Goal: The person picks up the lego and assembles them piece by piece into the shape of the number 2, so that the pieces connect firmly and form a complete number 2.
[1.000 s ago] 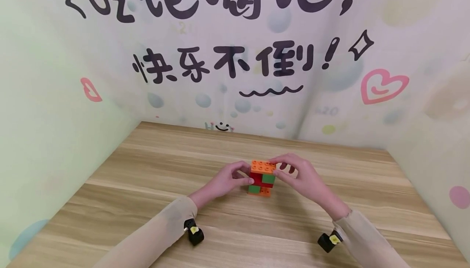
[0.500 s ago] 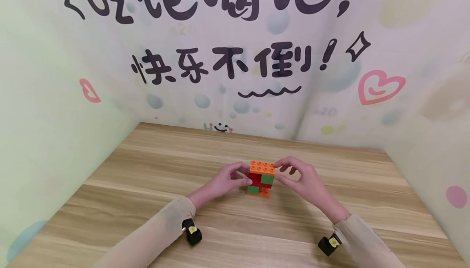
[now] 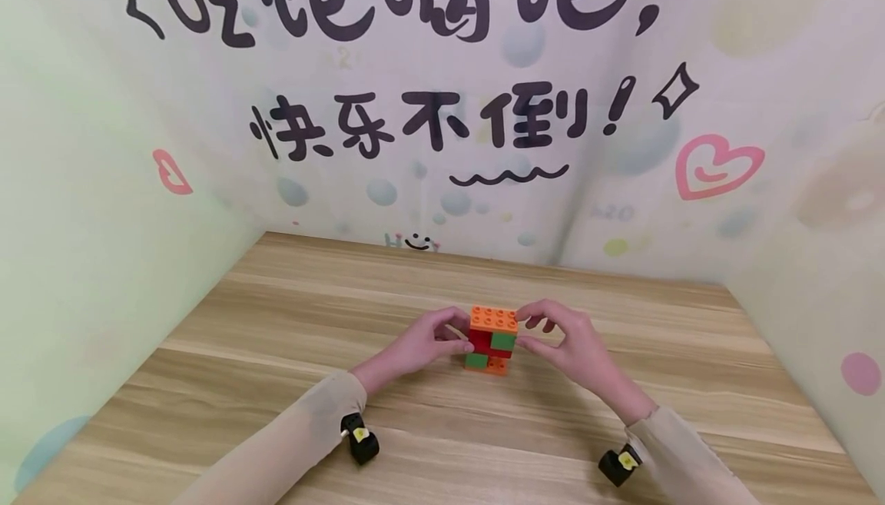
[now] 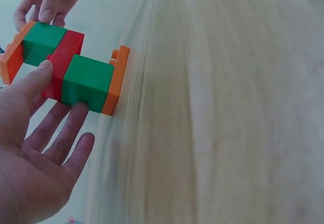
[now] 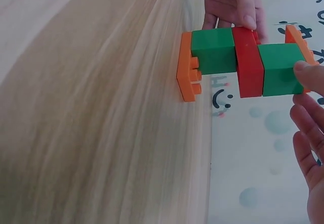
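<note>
A stack of building bricks stands upright on the wooden table. From bottom to top it has an orange plate (image 3: 497,367), a lower green brick (image 4: 88,81), a red brick (image 5: 248,62), an upper green brick (image 5: 281,70) and a top orange plate (image 3: 494,319). From its left side my left hand (image 3: 425,338) grips the stack, thumb on the red brick and fingertips behind around the lower green brick. My right hand (image 3: 570,340) is at the upper right end, thumb against the upper green brick and fingers by the top plate's edge.
The wood-grain table (image 3: 311,320) spreads around the stack. Behind it rises a printed backdrop (image 3: 415,205) with black lettering. Pale side panels (image 3: 104,220) flank the table. A small black camera (image 3: 362,443) sits on the left wrist, another (image 3: 618,465) on the right.
My right hand has drawn back off the top orange plate and moved slightly right and down, to the upper green brick's side. The left hand keeps its grip; the stack stays nearly in place.
</note>
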`<control>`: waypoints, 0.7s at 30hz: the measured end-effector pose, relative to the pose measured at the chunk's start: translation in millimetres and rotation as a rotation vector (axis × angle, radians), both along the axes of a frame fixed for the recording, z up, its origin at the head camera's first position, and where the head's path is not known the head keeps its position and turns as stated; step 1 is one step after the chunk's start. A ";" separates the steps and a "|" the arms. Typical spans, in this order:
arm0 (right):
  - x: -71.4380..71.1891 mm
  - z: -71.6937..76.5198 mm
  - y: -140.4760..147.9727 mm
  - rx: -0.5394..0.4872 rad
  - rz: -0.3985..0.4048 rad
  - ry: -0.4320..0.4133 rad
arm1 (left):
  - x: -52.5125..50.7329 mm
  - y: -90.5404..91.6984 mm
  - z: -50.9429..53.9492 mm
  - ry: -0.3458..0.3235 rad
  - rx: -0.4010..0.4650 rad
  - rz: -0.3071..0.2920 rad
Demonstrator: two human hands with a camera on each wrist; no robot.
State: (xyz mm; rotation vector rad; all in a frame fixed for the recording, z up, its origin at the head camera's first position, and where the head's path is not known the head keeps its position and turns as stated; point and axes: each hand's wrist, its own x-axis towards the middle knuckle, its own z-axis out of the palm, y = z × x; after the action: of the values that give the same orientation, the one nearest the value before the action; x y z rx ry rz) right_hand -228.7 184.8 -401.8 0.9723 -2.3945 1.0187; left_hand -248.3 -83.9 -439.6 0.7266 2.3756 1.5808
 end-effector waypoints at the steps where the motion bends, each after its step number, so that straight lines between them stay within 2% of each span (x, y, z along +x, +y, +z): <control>1: 0.0 -0.3 -0.3 0.000 0.003 -0.001 | 0.1 -0.1 0.0 -0.001 -0.001 -0.001; 11: -1.0 -1.5 -1.0 0.018 0.023 -0.038 | 0.2 -1.4 -1.0 0.002 0.015 -0.014; 21: -3.1 -1.6 -0.8 0.042 0.036 -0.024 | 0.2 -1.3 -0.4 -0.008 0.015 -0.008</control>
State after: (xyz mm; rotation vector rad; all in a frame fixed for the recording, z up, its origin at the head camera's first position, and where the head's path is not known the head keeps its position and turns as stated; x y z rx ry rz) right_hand -231.8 184.0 -403.4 1.0270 -2.4349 1.0026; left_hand -248.0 -85.2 -440.0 0.7302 2.3548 1.5970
